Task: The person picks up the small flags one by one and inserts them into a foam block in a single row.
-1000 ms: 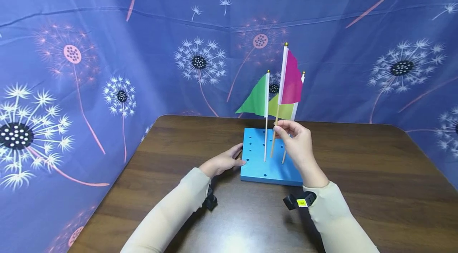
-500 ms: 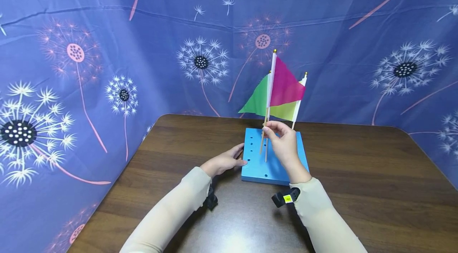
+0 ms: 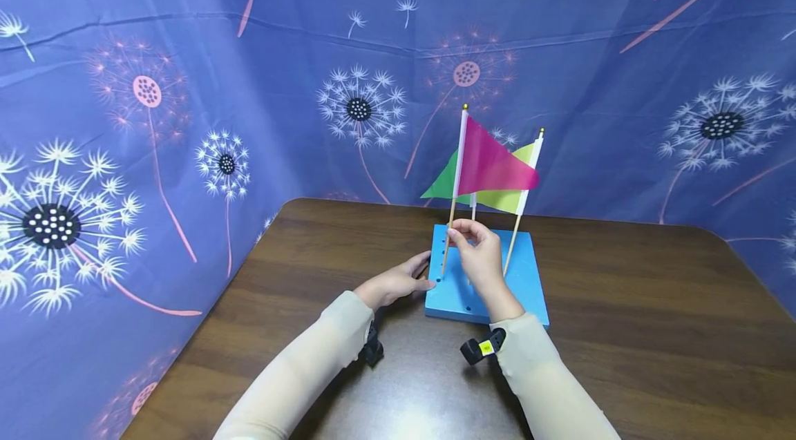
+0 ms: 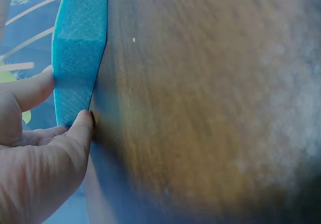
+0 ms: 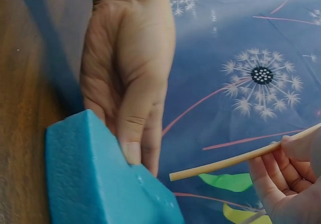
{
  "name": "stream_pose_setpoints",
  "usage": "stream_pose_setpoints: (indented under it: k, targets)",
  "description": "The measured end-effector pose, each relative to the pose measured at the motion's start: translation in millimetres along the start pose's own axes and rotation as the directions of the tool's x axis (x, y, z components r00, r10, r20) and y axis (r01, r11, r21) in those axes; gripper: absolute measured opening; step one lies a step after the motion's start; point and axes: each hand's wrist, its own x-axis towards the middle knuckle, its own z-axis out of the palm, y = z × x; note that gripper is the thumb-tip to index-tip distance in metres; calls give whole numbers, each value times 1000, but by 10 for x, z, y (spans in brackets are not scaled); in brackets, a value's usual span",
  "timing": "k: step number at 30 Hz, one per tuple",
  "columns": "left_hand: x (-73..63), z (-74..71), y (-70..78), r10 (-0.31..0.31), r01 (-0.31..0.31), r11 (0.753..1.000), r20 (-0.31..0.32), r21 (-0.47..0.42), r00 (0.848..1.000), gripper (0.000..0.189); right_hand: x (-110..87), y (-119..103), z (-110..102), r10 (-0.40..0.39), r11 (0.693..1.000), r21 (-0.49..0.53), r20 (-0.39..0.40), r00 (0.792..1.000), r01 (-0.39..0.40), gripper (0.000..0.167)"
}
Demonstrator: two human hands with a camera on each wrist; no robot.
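My right hand point(image 3: 479, 257) pinches the wooden stick of a pink triangular flag point(image 3: 488, 160) between thumb and fingers, over the left part of a blue board point(image 3: 527, 281) with small round holes. In the right wrist view, the stick's lower end point(image 5: 183, 175) points down toward the board and stands apart from it. At the board's left edge, my left hand point(image 3: 394, 283) grips it, thumb on the top face and fingers along the side point(image 4: 80, 126). A green flag point(image 3: 441, 183) and a yellow-green flag point(image 3: 502, 201) stand upright in the board, partly hidden behind the pink one.
The board lies on a brown wooden table point(image 3: 647, 316). Behind the table and at its left hangs a blue cloth point(image 3: 280, 67) printed with dandelions.
My right hand has carried the pink flag leftward and lower, from the board's middle to near its left row of holes. The left hand keeps its hold on the board.
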Motion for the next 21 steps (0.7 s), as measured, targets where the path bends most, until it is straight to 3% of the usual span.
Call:
stream_pose_setpoints:
  k: [12,21]
  targets:
    - [23,13,42,28,-27,999,23,-30,999,76,18,129,97,-3,1000,-27,-2,1000,3,13]
    - [7,1,10,-1,1,1000,20,-24,1000,76,-1,139,140,-3,999,-50,22,1000,4,13]
